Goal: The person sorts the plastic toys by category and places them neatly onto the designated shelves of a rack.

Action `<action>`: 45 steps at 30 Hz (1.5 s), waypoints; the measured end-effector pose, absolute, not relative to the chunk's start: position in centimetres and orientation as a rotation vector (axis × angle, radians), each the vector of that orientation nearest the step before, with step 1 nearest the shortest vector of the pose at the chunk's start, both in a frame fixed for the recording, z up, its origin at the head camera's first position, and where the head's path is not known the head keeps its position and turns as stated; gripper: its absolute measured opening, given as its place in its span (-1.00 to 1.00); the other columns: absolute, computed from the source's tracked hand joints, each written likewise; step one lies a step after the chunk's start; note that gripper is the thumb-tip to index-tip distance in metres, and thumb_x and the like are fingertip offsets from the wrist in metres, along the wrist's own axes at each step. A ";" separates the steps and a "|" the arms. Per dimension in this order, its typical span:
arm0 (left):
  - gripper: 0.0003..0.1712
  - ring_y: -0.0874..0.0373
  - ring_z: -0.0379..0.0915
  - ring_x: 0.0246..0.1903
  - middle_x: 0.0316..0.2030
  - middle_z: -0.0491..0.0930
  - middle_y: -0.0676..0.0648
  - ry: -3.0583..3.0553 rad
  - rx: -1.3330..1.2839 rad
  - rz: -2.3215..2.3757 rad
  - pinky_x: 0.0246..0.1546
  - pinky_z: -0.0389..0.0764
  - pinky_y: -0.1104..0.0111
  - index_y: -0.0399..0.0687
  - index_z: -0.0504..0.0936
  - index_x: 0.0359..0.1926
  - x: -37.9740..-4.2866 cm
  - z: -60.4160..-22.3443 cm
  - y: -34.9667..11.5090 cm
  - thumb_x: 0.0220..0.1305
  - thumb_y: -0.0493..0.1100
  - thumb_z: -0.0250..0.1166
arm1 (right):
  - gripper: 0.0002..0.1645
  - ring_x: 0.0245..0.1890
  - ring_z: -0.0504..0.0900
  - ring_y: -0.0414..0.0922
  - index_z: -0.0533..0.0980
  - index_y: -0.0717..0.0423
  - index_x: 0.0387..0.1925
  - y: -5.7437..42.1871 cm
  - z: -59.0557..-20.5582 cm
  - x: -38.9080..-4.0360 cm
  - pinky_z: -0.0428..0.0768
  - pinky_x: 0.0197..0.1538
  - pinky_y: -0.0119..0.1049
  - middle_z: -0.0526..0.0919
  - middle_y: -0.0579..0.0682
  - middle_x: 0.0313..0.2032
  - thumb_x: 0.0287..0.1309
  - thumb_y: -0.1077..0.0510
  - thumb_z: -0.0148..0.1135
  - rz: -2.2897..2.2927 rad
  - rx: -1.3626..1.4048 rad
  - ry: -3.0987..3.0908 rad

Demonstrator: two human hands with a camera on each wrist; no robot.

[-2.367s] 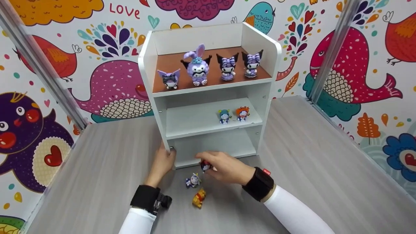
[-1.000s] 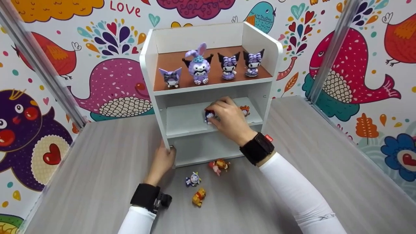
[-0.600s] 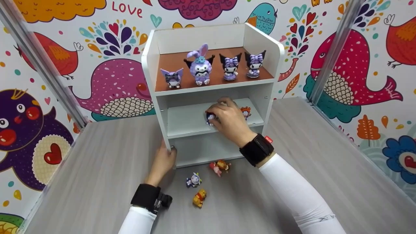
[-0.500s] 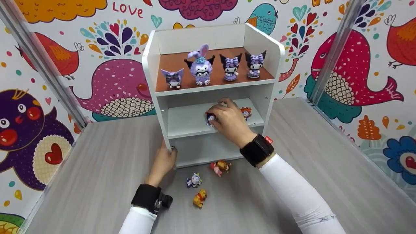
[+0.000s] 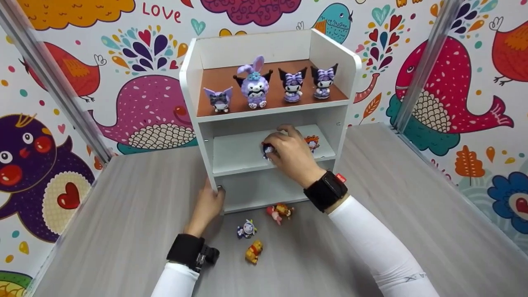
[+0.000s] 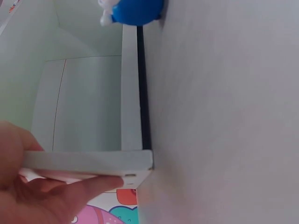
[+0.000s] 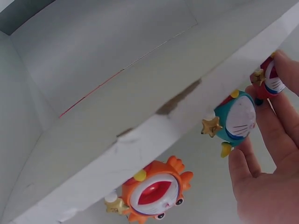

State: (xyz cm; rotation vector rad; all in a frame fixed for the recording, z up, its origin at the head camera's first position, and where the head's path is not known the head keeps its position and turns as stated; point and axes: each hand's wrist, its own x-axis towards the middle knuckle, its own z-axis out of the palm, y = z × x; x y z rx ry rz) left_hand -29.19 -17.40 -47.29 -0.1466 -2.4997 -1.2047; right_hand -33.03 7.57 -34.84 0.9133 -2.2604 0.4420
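My right hand [image 5: 295,152] pinches a small figurine [image 5: 267,149] on the middle level of the white shelf unit [image 5: 231,154]. In the right wrist view this figurine [image 7: 273,81] shows a red hood, a whiskered white face and a gold star. Beside it, close to the curled fingers, stands a teal-hooded figurine [image 7: 239,116], hidden behind the hand in the head view. An orange-hooded figurine [image 5: 312,142] is farther right on the same level. My left hand [image 5: 208,204] grips the unit's left side panel [image 6: 88,161] low down, thumb on one face and fingers on the other.
On the table before the unit lie a blue-and-white figurine [image 5: 246,229], a yellow bear figurine [image 5: 253,251], a pink figurine [image 5: 274,214] and an orange one [image 5: 284,210]. Several purple figurines [image 5: 255,88] line the brown top. Patterned walls [image 5: 152,107] stand behind.
My right hand has carried the red-hooded figurine from the table up to the middle shelf, uncovering the pink and orange figurines below. It has hardly moved in the last second. The left hand stays put.
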 end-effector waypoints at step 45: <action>-0.37 -0.19 0.66 -0.36 -0.19 0.65 -0.53 -2.492 -0.143 -1.227 -0.30 0.64 -0.03 -0.49 0.19 0.39 -29.4 -47.3 -17.3 0.33 -0.36 0.06 | -0.70 -0.12 0.70 -0.21 0.67 -0.13 0.04 3.3 -46.0 -26.2 0.65 -0.08 -0.30 0.71 -0.14 -0.08 0.28 0.05 0.30 0.161 1.501 -2.663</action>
